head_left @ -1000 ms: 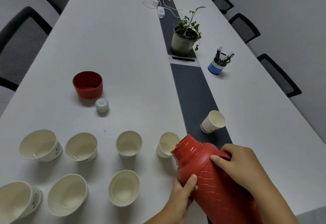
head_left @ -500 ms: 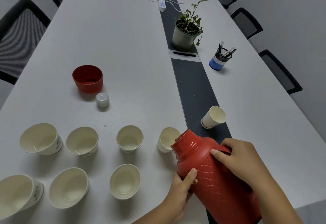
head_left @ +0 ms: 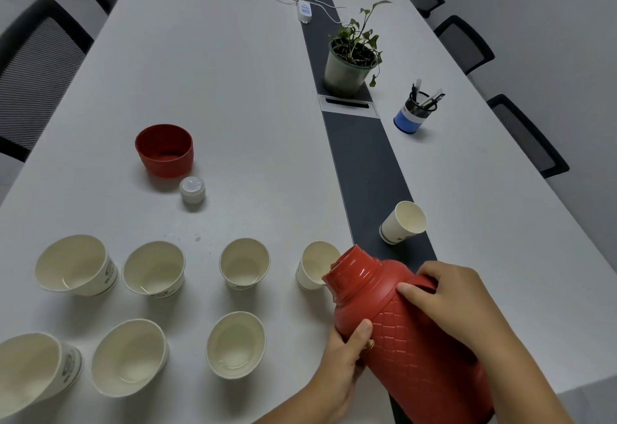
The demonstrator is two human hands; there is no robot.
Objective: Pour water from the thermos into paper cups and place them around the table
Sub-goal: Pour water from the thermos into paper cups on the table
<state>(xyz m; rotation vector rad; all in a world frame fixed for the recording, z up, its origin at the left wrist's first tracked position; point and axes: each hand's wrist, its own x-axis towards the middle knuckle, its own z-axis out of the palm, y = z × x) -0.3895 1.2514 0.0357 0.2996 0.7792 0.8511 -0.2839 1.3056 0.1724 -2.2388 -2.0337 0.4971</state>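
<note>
I hold a red thermos tilted to the left, its open mouth at the rim of a white paper cup. My left hand grips the thermos body from below. My right hand holds the handle side near the neck. Several more paper cups stand in two rows to the left, among them one beside the mouth and one in the front row. A single cup stands on the dark centre strip. No water stream is visible.
The red thermos lid cup and its white stopper sit on the white table at left. Further back stand a potted plant, a blue pen holder and a charger with cables. Black chairs line both sides.
The thermos mouth has tipped closer to the rightmost cup in the back row. Both hands keep the same grip.
</note>
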